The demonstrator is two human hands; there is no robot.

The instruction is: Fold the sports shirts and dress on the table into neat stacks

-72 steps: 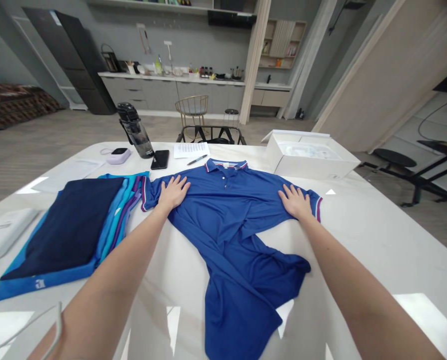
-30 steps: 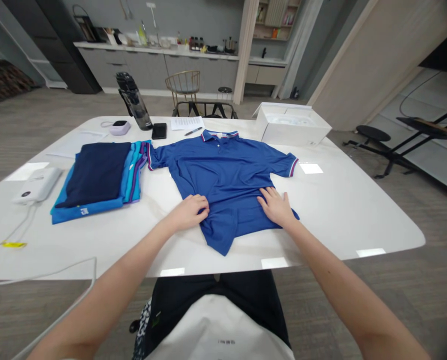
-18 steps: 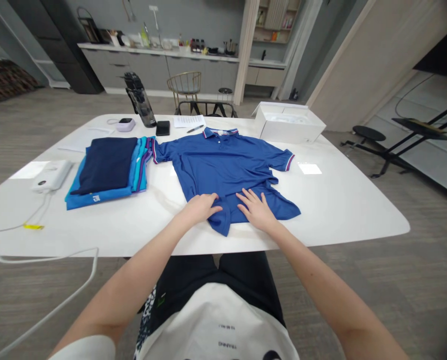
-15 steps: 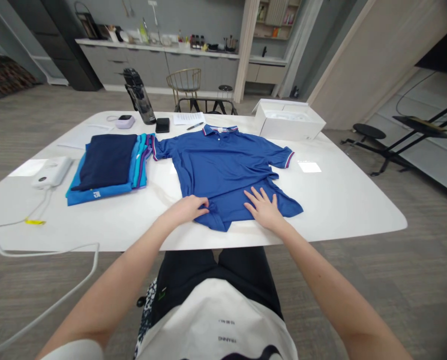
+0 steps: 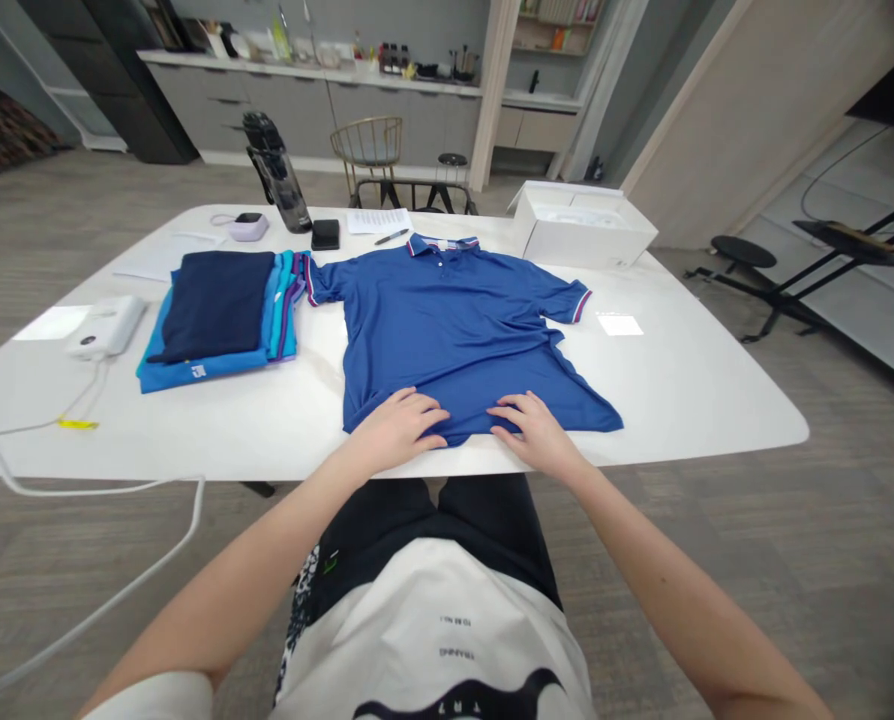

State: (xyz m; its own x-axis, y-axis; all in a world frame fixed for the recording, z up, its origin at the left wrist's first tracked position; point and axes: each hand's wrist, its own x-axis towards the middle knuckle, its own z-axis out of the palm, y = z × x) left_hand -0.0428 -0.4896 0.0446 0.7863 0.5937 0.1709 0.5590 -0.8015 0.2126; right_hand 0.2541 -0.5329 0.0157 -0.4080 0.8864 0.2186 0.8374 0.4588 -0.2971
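At the far left of the counter [image 5: 687, 400] lies a white device [image 5: 108, 326], its cable [image 5: 57, 470] trailing off the near edge. Just right of it sits a stack of folded shirts [image 5: 218, 320], navy on top, lighter blue beneath. Behind the stack stand a small lilac case [image 5: 247, 226], a dark bottle [image 5: 276, 172] and a black phone [image 5: 325, 234], with a sheet of paper [image 5: 378, 220] and a pen [image 5: 391, 237] next to them.

The blue polo [image 5: 454, 330] lies flat, front up, in the middle of the counter. Its long axis runs away from the person: the collar [image 5: 442, 245] points to the far edge, the hem to the near edge. The left sleeve touches or overlaps the stack's edge; the right sleeve ends on bare counter. The hem's right corner flares out toward the right, with creases across the lower right part.

The left hand [image 5: 398, 430] rests palm down on the hem, fingers [image 5: 423, 410] loosely curled and close together, pressing the cloth. The right hand [image 5: 537, 432] rests just beside it on the hem, also palm down, fingers slightly spread. Neither hand pinches the cloth as far as can be seen.

To the right, behind the right sleeve, stands an open white box [image 5: 586, 232], apart from the polo. Nothing lies on the polo besides the hands.
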